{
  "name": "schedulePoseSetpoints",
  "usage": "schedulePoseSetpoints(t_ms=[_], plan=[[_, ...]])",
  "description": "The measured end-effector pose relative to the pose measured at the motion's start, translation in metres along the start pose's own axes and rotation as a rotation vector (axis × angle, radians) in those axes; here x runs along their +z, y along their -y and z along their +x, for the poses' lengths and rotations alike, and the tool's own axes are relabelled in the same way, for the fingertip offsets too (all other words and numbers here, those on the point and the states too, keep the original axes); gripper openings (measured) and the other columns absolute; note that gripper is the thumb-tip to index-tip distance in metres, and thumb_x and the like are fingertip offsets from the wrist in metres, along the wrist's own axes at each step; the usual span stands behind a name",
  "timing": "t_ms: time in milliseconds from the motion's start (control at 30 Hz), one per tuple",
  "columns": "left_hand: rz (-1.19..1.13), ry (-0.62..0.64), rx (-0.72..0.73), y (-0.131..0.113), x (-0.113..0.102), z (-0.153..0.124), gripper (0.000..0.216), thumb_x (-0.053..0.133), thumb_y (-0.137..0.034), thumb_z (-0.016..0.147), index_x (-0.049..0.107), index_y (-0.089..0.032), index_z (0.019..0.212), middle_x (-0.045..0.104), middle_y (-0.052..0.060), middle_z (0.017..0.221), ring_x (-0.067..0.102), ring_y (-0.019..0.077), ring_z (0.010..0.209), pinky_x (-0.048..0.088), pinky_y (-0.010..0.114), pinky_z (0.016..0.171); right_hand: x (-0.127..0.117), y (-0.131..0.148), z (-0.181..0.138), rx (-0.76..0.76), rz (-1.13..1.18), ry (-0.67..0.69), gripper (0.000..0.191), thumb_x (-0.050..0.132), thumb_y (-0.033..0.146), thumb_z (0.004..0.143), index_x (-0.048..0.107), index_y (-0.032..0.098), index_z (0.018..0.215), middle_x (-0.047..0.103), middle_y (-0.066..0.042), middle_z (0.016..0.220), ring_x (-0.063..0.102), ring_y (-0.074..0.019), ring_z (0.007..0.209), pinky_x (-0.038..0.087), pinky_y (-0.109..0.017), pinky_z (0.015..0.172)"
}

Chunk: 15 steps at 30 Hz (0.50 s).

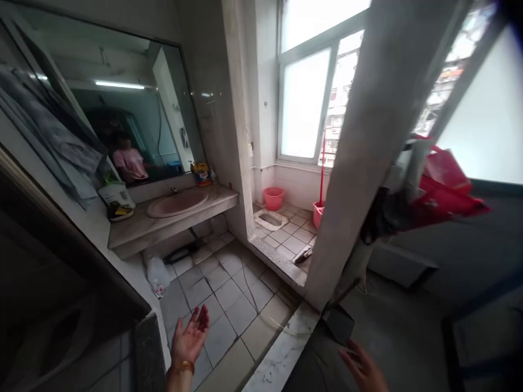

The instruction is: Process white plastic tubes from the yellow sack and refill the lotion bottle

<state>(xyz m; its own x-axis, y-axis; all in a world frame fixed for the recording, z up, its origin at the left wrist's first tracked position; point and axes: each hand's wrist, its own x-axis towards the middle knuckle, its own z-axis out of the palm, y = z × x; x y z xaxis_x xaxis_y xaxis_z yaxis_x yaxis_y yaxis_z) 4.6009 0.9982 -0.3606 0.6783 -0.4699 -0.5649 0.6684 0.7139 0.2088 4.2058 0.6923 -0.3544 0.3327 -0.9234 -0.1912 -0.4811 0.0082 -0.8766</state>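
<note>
At the bottom edge of the frame, left of centre, the left hand [188, 338] is raised palm-up with the fingers spread loosely; it has hold of nothing, and a gold bracelet [182, 367] circles its wrist. Low at the right, the right hand [363, 370] is also spread wide and empty. Its fingertips are near a dark flat object [341, 322] lying just above it, but not touching it; what the object is cannot be told. Between the two hands a pale marble sill [281, 354] runs diagonally.

Beyond the left hand, on the grey tiled floor [232, 305], a clear plastic bottle [157, 276] stands left of centre, under the edge of a stone counter [134, 231]. A pink basin [177, 203] is set in that counter, below a large mirror [134, 109] in the upper left.

Farther back, at mid-frame, a squat toilet [270, 219] sits in a raised tiled alcove with a pink bucket [273, 198] behind it, below a frosted window [304, 103]. A white pillar [368, 136] crosses the upper right.
</note>
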Motion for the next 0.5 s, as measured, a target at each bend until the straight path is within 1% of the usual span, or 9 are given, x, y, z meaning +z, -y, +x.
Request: schedulePoseSetpoints(t_ms=[67,133,200,233,300,367,433,500], plan=[[0.002,-0.05,0.038,-0.021,0.01,0.006,0.062,0.041,-0.041,0.102,0.033,-0.011,0.156,0.072,0.022,0.109,0.075,0.0269,0.092,0.062,0.036,0.073,0.001,0.004,0.025,0.076,-0.073,0.026,0.063,0.07,0.069,0.053,0.074,0.024,0.097,0.072,-0.017,0.118,0.07,-0.0418,0.104,0.062,-0.043,0.075],[0.01,-0.063,0.059,-0.038,0.02,0.007,0.061,0.046,-0.042,0.1,0.04,-0.011,0.153,0.071,0.022,0.114,0.074,0.0275,0.098,0.063,0.036,0.076,0.004,0.015,0.048,0.112,-0.139,0.072,0.064,0.069,0.071,0.056,0.074,0.025,0.1,0.071,-0.018,0.12,0.069,-0.042,0.105,0.062,-0.044,0.074],[0.016,-0.08,0.088,-0.05,0.027,0.011,0.062,0.049,-0.044,0.099,0.042,-0.012,0.152,0.07,0.021,0.118,0.073,0.0273,0.101,0.063,0.035,0.078,0.02,0.033,0.078,0.096,-0.191,0.107,0.065,0.066,0.072,0.061,0.073,0.025,0.105,0.071,-0.017,0.12,0.068,-0.0415,0.107,0.061,-0.045,0.076],[0.019,-0.096,0.108,-0.054,0.03,0.015,0.063,0.05,-0.045,0.098,0.042,-0.013,0.152,0.07,0.02,0.12,0.073,0.0271,0.101,0.063,0.035,0.078,0.035,0.045,0.097,0.069,-0.207,0.117,0.066,0.064,0.072,0.063,0.072,0.024,0.108,0.072,-0.017,0.118,0.068,-0.041,0.108,0.061,-0.045,0.079],[0.021,-0.123,0.136,-0.064,0.039,0.033,0.065,0.049,-0.046,0.098,0.04,-0.012,0.153,0.069,0.02,0.122,0.072,0.0269,0.104,0.064,0.034,0.08,0.078,0.077,0.142,0.006,-0.216,0.171,0.067,0.063,0.071,0.066,0.07,0.021,0.11,0.074,-0.016,0.114,0.068,-0.0398,0.109,0.058,-0.046,0.087],[0.033,-0.126,0.123,-0.078,0.058,0.062,0.067,0.049,-0.047,0.098,0.038,-0.011,0.154,0.067,0.021,0.127,0.071,0.0275,0.108,0.064,0.035,0.082,0.138,0.12,0.192,-0.081,-0.198,0.234,0.066,0.062,0.069,0.069,0.069,0.019,0.112,0.075,-0.015,0.11,0.068,-0.0375,0.109,0.056,-0.046,0.093],[0.072,-0.092,0.132,-0.103,0.093,0.099,0.071,0.052,-0.05,0.095,0.038,-0.011,0.154,0.063,0.022,0.134,0.07,0.0284,0.111,0.064,0.036,0.085,0.204,0.171,0.241,-0.166,-0.161,0.318,0.065,0.061,0.068,0.073,0.067,0.018,0.116,0.074,-0.015,0.112,0.069,-0.0347,0.109,0.054,-0.045,0.097],[0.139,-0.023,0.174,-0.141,0.138,0.139,0.074,0.056,-0.053,0.092,0.04,-0.015,0.154,0.058,0.02,0.14,0.068,0.0292,0.114,0.063,0.036,0.088,0.268,0.22,0.283,-0.226,-0.122,0.408,0.065,0.06,0.066,0.077,0.066,0.018,0.12,0.072,-0.014,0.119,0.068,-0.0322,0.112,0.053,-0.044,0.099]])
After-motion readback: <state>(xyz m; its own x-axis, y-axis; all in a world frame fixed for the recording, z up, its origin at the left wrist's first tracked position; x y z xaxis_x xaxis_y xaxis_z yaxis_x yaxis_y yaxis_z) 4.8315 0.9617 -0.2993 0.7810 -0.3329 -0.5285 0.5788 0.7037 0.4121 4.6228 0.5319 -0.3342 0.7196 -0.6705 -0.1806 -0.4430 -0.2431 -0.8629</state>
